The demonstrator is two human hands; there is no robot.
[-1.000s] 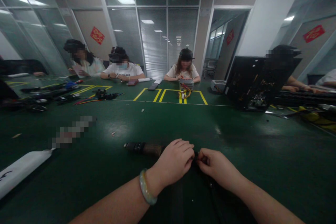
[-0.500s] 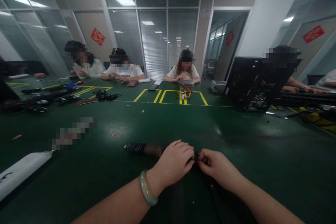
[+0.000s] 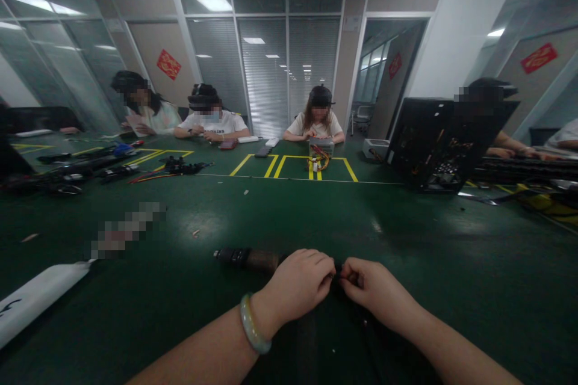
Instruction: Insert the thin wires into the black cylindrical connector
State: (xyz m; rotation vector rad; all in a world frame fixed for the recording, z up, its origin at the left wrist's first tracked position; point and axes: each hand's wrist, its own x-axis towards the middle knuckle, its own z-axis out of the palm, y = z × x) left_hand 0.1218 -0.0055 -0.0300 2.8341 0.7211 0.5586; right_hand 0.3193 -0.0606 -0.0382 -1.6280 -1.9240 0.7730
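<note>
My left hand (image 3: 298,286), with a pale green bangle on its wrist, is closed over a dark rod-like part (image 3: 246,258) that lies across the green table (image 3: 289,216) and sticks out to the left. My right hand (image 3: 372,290) is closed in a pinch right against the left hand's fingertips, on something small and dark that I cannot make out. A flat dark piece (image 3: 316,337) lies on the table under and between my forearms.
A white flat object (image 3: 36,298) lies near the left. Dark parts and cables (image 3: 103,165) sit at the far left. An open black computer case (image 3: 433,141) stands at the right. Three people sit across the table, another behind the case.
Both hands have slid slightly down in view and stay pressed together. The rod has not visibly moved.
</note>
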